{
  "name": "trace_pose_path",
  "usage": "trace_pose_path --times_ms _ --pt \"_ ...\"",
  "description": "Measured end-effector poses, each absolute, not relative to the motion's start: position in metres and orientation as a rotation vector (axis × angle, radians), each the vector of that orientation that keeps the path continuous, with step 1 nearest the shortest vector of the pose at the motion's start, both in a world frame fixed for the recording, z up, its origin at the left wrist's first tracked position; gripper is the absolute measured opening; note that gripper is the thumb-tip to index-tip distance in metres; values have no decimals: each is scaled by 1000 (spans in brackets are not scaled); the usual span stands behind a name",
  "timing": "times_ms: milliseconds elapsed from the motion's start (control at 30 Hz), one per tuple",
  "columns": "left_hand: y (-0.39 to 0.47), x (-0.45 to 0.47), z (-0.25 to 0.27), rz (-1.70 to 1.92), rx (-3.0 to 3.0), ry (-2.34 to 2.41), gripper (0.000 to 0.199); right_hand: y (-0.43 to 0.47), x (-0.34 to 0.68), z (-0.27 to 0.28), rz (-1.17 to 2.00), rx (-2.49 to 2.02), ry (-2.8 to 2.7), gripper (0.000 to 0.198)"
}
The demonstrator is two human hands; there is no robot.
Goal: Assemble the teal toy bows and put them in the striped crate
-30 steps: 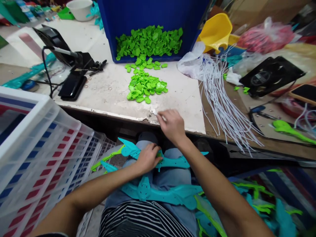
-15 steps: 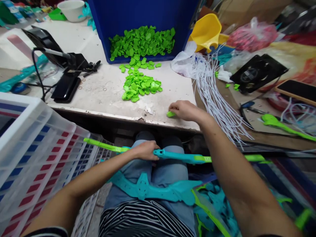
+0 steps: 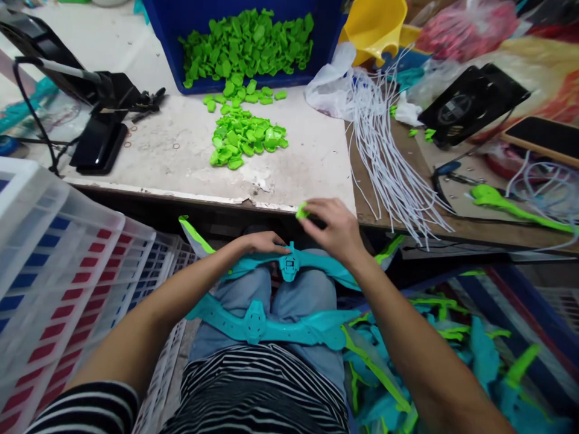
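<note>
My left hand (image 3: 266, 242) is closed on a long teal plastic part (image 3: 319, 260) with bright green ends, held above my knees. Its square centre bracket (image 3: 289, 264) faces me, just right of my fingers. Between the thumb and fingers of my right hand (image 3: 333, 228) is a small green plastic piece (image 3: 301, 211), at the table's front edge and apart from the teal part. Across my lap lies a second teal part (image 3: 294, 331) of similar shape. A pile of small green pieces (image 3: 246, 140) lies on the table (image 3: 312, 160) ahead.
Beyond the pile, a blue bin (image 3: 160, 36) holds many more green pieces. White cords (image 3: 384, 144) hang toward the table's edge at right, near a black fan (image 3: 470, 105). A white crate (image 3: 76, 265) stands at left. Teal and green parts (image 3: 479, 349) fill the space at lower right.
My right hand has lifted the green piece off the tabletop and brought it nearer the teal part. The held teal part has turned, bringing its centre bracket into view. The camera view has shifted.
</note>
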State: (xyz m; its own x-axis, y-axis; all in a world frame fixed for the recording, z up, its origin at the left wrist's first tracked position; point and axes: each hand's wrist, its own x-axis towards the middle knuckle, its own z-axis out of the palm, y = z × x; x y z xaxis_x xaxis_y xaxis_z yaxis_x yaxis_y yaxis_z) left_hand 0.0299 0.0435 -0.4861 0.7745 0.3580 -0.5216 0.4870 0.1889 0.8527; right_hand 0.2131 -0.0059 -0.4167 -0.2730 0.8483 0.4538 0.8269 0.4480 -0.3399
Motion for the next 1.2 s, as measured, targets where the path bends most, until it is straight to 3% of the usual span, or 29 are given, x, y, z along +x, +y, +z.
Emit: trace_pose_path --times_ms 300,533,833,1000,1200 --pt "43 36 -492 -118 1317 782 38 -87 212 -493 159 -1317 -2371 26" --pt "40 34 -496 -90 1438 747 36 -92 204 -508 58 -1309 -2319 26" --pt "40 35 -498 -19 1689 693 43 -89 207 -512 321 -1517 -2044 17" --pt "36 39 -499 -57 1856 796 51 -79 210 -518 499 -1688 -1984 51" --pt "34 41 -496 -78 2157 815 44 -77 204 -515 376 -1797 -2115 65"
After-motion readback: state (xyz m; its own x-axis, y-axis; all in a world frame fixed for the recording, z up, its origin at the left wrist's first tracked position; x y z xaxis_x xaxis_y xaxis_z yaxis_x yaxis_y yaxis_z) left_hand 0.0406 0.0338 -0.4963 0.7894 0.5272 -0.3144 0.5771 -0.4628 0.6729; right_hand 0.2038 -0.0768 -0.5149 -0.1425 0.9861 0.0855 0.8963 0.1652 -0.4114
